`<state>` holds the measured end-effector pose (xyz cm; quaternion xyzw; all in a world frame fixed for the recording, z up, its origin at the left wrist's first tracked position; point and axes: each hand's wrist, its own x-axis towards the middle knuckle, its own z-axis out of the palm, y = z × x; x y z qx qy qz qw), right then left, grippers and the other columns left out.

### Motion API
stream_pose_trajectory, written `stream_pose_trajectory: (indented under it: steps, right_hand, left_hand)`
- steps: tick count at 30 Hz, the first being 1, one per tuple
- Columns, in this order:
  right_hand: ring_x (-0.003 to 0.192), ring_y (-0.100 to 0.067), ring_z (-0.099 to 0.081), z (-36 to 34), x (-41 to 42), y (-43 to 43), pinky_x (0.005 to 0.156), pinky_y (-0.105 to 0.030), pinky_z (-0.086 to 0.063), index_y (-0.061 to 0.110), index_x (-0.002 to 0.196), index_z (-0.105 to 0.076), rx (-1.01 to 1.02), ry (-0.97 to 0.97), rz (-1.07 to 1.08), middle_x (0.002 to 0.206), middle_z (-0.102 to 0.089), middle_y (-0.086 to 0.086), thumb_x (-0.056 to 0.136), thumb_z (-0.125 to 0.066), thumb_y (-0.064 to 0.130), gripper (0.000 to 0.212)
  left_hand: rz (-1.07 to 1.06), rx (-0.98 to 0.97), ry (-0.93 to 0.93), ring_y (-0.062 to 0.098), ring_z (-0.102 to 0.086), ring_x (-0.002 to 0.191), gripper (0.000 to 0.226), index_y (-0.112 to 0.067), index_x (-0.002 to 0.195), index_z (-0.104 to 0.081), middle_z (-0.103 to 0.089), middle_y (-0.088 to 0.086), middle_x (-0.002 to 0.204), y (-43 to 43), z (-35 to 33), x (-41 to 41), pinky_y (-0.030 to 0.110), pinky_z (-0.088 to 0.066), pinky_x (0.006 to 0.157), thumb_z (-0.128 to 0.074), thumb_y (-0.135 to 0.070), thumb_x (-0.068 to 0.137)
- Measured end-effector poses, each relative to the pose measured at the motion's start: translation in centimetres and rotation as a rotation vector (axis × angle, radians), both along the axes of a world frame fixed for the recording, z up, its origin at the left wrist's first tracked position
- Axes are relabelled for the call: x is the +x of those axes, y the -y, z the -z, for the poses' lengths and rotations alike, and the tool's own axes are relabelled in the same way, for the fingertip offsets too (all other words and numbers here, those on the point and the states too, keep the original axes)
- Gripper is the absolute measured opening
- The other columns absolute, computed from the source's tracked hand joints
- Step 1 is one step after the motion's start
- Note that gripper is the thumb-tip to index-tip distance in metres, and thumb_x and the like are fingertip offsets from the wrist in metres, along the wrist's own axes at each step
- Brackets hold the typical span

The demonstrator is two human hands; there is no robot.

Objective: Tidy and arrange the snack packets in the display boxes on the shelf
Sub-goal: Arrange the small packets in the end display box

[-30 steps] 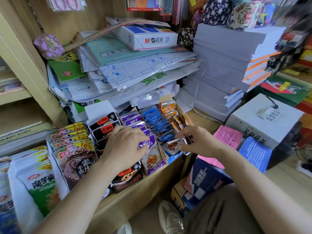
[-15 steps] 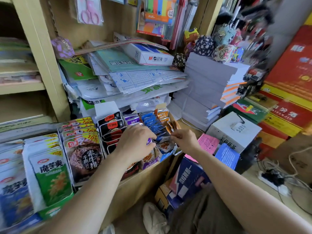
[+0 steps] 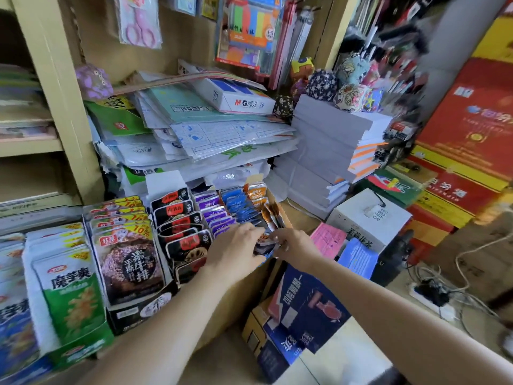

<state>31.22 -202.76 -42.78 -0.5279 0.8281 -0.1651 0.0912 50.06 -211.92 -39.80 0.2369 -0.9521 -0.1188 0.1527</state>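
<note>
My left grip and right grip each pinch small dark foil snack packets fronting the blue sachet row; purple sachet row crowds left; pink paper slips lie right.

1 head-worn camera looks forward and down, near and above the cardboard display box, from its front side.

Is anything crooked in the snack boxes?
Yes. The orange packets at the box's right end lean sideways and splay apart, while the black packets and purple packets stand in neat rows. The left hand and right hand meet at that messy end.
</note>
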Motion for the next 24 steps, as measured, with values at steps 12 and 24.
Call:
stream_pose_trajectory:
  steps: [12, 24]
  right_hand:
    - [0.08, -0.008, -0.068, 2.0, -2.4, 0.7, 0.075, -0.025, -0.054, 0.021, 0.108, -0.075, -0.295, 0.309, -0.024, 0.098, -0.072, 0.009, 0.093, -0.069, 0.013, 0.018]
    - [0.095, -0.024, -0.071, -2.3, -1.0, -0.2, 0.081, -0.042, -0.063, 0.012, 0.13, -0.058, -0.324, 1.095, 0.223, 0.111, -0.067, -0.011, 0.09, -0.074, 0.015, 0.043]
  left_hand:
    - [-0.078, -0.208, 0.06, 0.021, -0.062, 0.092, 0.021, -0.023, 0.102, -0.071, -0.062, -0.005, 0.094, 1.7, 2.0, -4.0, 0.039, -0.055, 0.068, -0.052, -0.033, 0.102]
    - [-0.366, 0.542, -0.748, 0.01, -0.073, 0.062, 0.013, -0.028, 0.089, -0.062, -0.073, -0.002, 0.084, 2.1, -2.1, -3.5, 0.021, -0.056, 0.056, -0.063, -0.019, 0.099]
